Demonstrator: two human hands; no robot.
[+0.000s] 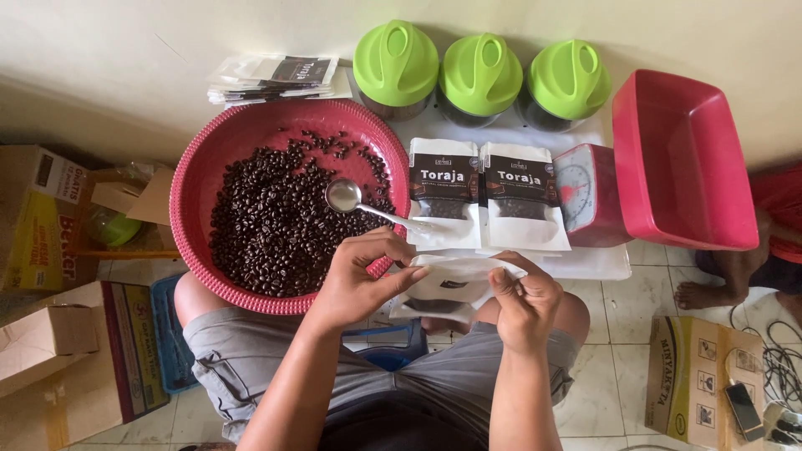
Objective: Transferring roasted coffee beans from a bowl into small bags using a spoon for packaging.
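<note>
My left hand (363, 276) and my right hand (522, 296) both pinch the top edge of a white pouch (447, 288), held above my lap. The pouch's mouth looks spread between the two hands. Just beyond my left hand stands a round pink basket (196, 179) holding dark roasted coffee beans (276, 225). A metal spoon (355, 200) rests on the beans, its handle pointing toward the pouch. Two filled white pouches with dark labels (480, 205) lie side by side on a white tray (601, 263) behind the held pouch.
Three jars with green lids (480, 75) line the wall. A red kitchen scale (589, 196) and a red tub (681, 163) sit at right. A stack of empty pouches (271, 79) lies behind the basket. Cardboard boxes (58, 359) stand left; another person's foot (710, 292) at right.
</note>
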